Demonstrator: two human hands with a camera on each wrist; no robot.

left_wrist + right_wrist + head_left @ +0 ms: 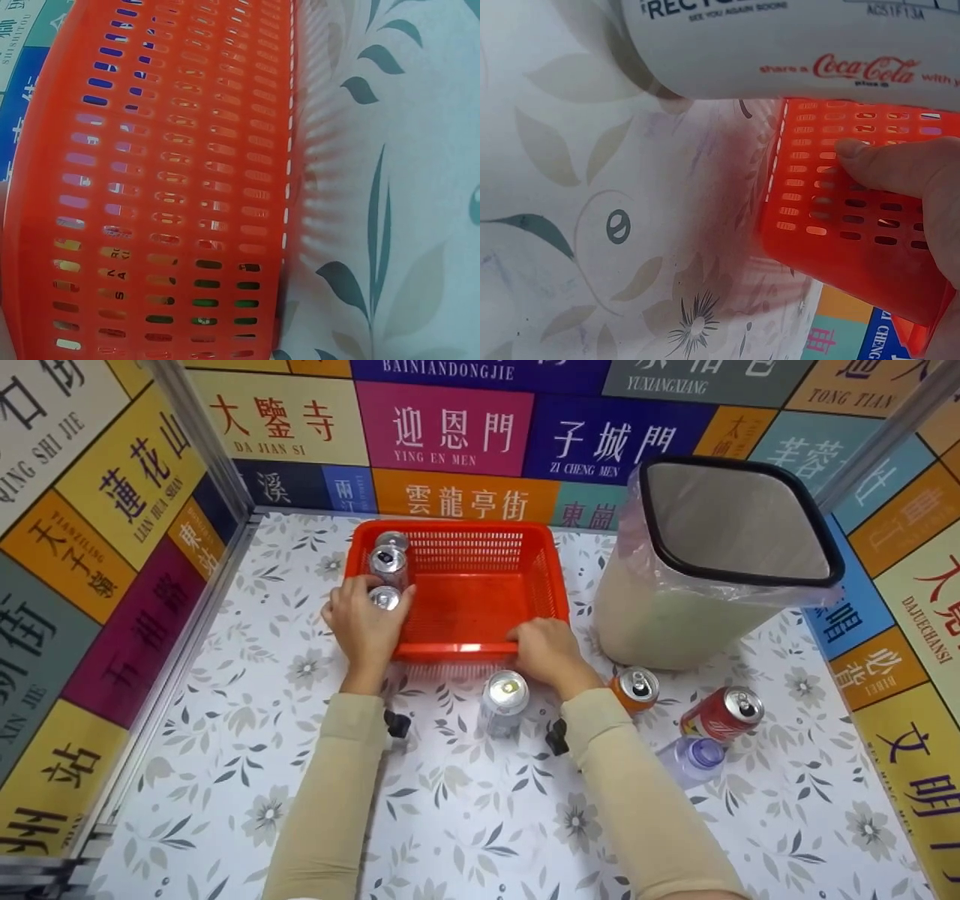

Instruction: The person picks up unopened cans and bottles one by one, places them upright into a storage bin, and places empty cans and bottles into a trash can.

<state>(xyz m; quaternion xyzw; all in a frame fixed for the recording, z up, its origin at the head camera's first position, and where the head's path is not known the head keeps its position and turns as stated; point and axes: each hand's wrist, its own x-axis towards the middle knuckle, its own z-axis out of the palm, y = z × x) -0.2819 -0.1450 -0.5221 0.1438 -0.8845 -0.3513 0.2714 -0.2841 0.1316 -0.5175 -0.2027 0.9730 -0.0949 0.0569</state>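
Note:
At the left end of a red plastic basket [480, 649], my left hand [364, 619] holds a can [385, 598], its fingers and thumb on either side of the silver lid. Behind it in the basket stand another opened can [388, 561] and a further can [392, 540]. My right hand [546, 651] grips the basket's front rim near the right corner; its thumb [877, 169] lies against the slotted outer wall in the right wrist view. Between my forearms stands a white Coca-Cola can [780, 52], silver-topped [505, 694] in the head view. The left wrist view is filled mostly by the slotted basket wall [165, 187].
A tall bin [660, 615] with a black rim and clear liner stands right of the basket. Beside my right forearm are an orange can [634, 690], a red can [721, 712] and a clear bottle with a purple cap [694, 761]. Printed panels enclose the floral-covered table.

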